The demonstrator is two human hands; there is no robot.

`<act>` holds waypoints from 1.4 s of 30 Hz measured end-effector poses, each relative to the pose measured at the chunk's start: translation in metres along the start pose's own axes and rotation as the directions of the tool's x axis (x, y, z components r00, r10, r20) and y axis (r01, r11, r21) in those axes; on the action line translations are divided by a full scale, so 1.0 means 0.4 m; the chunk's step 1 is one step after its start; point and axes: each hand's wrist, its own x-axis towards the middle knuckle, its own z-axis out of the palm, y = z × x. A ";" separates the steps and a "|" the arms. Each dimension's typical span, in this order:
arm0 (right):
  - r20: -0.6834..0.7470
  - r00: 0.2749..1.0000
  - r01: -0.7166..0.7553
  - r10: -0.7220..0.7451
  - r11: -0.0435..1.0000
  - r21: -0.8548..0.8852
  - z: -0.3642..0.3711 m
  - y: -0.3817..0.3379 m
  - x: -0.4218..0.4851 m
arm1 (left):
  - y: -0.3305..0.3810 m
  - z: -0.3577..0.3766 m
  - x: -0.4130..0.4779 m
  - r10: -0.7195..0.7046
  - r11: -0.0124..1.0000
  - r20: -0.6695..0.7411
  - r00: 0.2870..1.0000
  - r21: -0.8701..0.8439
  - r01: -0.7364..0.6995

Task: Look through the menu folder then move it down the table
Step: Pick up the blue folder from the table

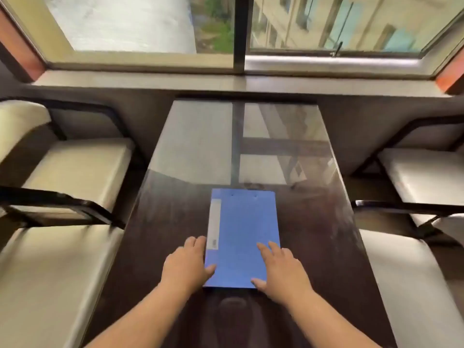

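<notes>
A blue menu folder [242,232] lies closed and flat on the dark glossy table [313,222], its spine with a white label strip on the left. My left hand [187,263] rests at the folder's near-left edge, fingers along the spine side and thumb on the cover. My right hand [281,268] lies on the near-right part of the cover with its fingers spread and the thumb at the near edge. Both hands touch the folder; neither lifts it.
Cream cushioned chairs with dark frames stand on both sides, two at the left [75,167] and two at the right [424,177]. A window ledge [226,82] and a large window [239,33] bound the table's far end.
</notes>
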 end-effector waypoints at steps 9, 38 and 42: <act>0.071 0.992 -0.103 0.105 0.994 -0.022 0.211 0.015 0.012 | 0.043 0.216 0.012 -0.309 0.797 0.144 0.940 -0.501 0.339; 0.004 0.997 0.004 0.071 -0.109 0.994 -0.156 0.098 0.049 | 0.040 -0.077 0.018 0.028 0.905 -0.175 0.984 -0.413 -0.100; -0.012 0.998 0.025 0.069 -0.188 0.982 -0.182 0.091 0.049 | 0.037 -0.091 0.004 0.058 0.934 -0.260 0.964 -0.328 -0.144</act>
